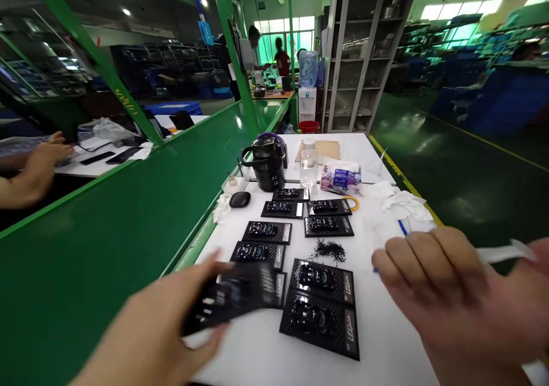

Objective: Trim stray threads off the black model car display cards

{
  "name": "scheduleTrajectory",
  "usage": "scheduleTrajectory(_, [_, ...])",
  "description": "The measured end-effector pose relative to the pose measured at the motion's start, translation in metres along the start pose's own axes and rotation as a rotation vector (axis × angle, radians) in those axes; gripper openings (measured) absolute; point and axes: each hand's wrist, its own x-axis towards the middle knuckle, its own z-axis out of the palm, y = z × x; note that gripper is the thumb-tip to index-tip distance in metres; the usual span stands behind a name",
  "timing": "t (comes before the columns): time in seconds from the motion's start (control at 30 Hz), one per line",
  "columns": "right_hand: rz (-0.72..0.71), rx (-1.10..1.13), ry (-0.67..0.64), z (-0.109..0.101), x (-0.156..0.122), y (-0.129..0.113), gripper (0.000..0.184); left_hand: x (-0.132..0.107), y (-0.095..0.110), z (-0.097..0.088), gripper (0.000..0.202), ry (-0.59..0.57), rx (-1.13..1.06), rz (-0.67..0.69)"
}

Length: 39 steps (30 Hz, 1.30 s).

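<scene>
Head view: left hand (pixel 158 317) pinching a car plaque (pixel 242 289), right hand (pixel 463 294) curled on a white strip (pixel 506 253)

Nearest: left thumb and fingers grip the plaque's edges, motion-blurred, above the tabletop (pixel 386 346); right fingers folded in, strip between fingers and thumb. Two similar plaques (pixel 315 317) lie between the hands. Beyond: black scraps (pixel 330 251), more plaques (pixel 263 230) in two columns. Farther: black kettle (pixel 269 171), clear bottle (pixel 309 166). Farthest: water dispenser (pixel 307 103).
</scene>
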Motion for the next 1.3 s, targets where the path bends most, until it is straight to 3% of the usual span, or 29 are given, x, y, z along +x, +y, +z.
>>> scheduleTrajectory(0.03, [0.046,0.022,-0.061,0.008,-0.005,0.003,0.069,0.010,0.034,0.001,0.074,-0.023,-0.042,0.080])
scheduleTrajectory(0.1, [0.128,0.054,-0.155,0.019,-0.008,0.011,0.072,0.025,0.084,0.008,0.075,0.064,-0.157,0.151])
scheduleTrajectory(0.2, [0.165,0.079,-0.258,0.023,-0.004,0.022,0.073,0.034,0.116,0.021,0.079,0.146,-0.264,0.155])
scheduleTrajectory(0.3, [0.138,0.098,-0.305,0.019,0.002,0.028,0.070,0.036,0.117,0.028,0.079,0.187,-0.285,0.146])
scheduleTrajectory(0.43, [0.117,0.025,-0.230,0.017,0.002,0.024,0.066,0.037,0.114,0.032,0.080,0.201,-0.296,0.155])
scheduleTrajectory(0.7, [0.123,-0.058,-0.163,0.018,-0.001,0.023,0.066,0.032,0.114,0.034,0.082,0.192,-0.289,0.153])
scheduleTrajectory(1.3, [0.106,-0.113,-0.173,0.017,0.000,0.021,0.065,0.036,0.117,0.034,0.083,0.183,-0.334,0.136])
